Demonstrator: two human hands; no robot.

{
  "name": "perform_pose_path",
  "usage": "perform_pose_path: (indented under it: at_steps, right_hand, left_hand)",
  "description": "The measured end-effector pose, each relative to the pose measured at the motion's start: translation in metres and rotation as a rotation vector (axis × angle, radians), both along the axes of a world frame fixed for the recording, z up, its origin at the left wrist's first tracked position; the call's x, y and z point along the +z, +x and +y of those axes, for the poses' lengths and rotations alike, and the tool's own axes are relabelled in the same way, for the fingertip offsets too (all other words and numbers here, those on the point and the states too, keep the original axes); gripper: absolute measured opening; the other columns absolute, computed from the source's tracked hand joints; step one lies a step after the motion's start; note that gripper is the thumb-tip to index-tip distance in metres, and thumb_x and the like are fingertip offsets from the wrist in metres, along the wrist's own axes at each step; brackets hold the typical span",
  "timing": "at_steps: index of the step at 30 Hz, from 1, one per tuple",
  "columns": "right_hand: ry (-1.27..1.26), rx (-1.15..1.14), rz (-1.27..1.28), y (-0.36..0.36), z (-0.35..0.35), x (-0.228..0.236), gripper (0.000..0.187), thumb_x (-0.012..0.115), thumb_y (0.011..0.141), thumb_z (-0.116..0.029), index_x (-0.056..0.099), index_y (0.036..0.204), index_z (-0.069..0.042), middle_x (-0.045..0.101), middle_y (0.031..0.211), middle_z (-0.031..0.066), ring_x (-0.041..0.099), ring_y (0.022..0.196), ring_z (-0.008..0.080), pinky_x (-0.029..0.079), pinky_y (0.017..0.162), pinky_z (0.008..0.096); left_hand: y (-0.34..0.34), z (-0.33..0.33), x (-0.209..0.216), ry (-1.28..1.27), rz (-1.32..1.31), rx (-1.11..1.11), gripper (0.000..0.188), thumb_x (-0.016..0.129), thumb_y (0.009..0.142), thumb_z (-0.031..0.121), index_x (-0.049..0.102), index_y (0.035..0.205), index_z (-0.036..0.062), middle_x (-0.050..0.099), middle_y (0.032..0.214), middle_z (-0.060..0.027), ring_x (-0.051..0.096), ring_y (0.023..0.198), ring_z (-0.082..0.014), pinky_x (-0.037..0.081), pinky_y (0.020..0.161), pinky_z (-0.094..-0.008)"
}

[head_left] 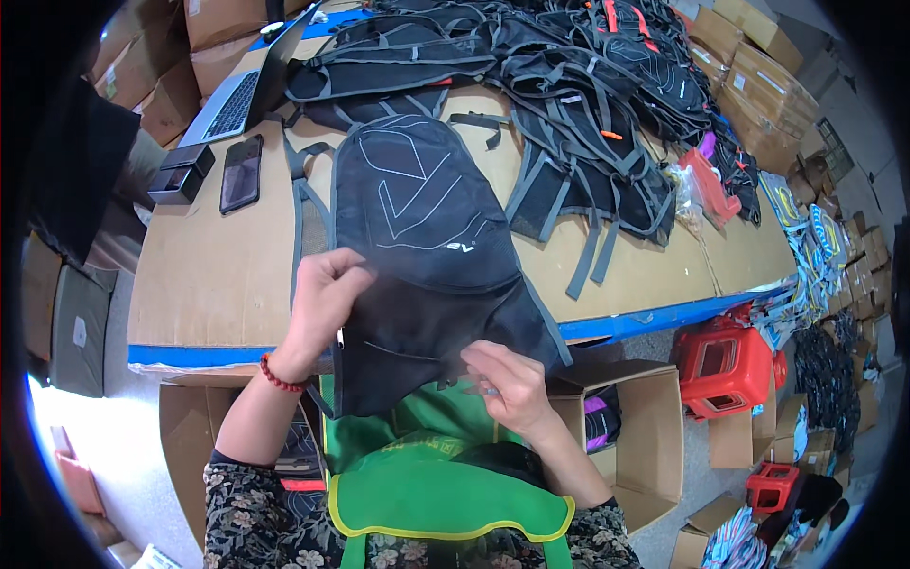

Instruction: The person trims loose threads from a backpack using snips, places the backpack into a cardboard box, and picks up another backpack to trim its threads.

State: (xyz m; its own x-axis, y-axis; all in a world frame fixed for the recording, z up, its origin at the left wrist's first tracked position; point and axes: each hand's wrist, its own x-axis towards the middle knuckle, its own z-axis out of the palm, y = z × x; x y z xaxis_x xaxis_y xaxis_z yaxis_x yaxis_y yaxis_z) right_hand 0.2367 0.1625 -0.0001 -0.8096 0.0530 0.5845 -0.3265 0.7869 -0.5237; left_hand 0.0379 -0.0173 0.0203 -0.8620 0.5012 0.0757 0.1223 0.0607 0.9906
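Beside a phone (pixel 241 173) and piled packs (pixel 588 85), both hands' grips pinch the black backpack (pixel 427 237).

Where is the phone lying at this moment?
In the head view, the black phone lies flat on the left part of the cardboard-covered table, between the small black box and the black backpack, just below the open laptop.
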Motion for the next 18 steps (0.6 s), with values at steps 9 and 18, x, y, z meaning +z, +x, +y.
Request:
perform_pose_path:
  at_steps: [9, 18]
  right_hand:
    - [0.012, 0.057, 0.008, 0.003, 0.001, -0.001, 0.042, 0.066, 0.060, 0.004, 0.064, 0.102, -0.002, 0.063, 0.094, 0.0112, 0.065, 0.071, 0.0256, 0.054, 0.062, 0.0335]
    - [0.047, -0.010, 0.052, 0.010, 0.000, -0.018, 0.046, 0.064, 0.058, 0.009, 0.062, 0.103, 0.001, 0.053, 0.096, 0.0126, 0.060, 0.070, 0.0258, 0.051, 0.056, 0.0332]
  left_hand:
    - [-0.003, -0.003, 0.001, 0.224, -0.349, -0.096, 0.006, 0.059, 0.079, 0.001, 0.065, 0.082, -0.0013, 0.063, 0.070, -0.0015, 0.054, 0.058, -0.0046, 0.042, 0.054, -0.0189]
    - [0.078, -0.007, 0.021, -0.171, 1.082, -0.256, 0.040, 0.074, 0.066, 0.015, 0.062, 0.102, 0.0046, 0.051, 0.097, -0.0131, 0.051, 0.092, -0.0327, 0.040, 0.080, -0.0453]
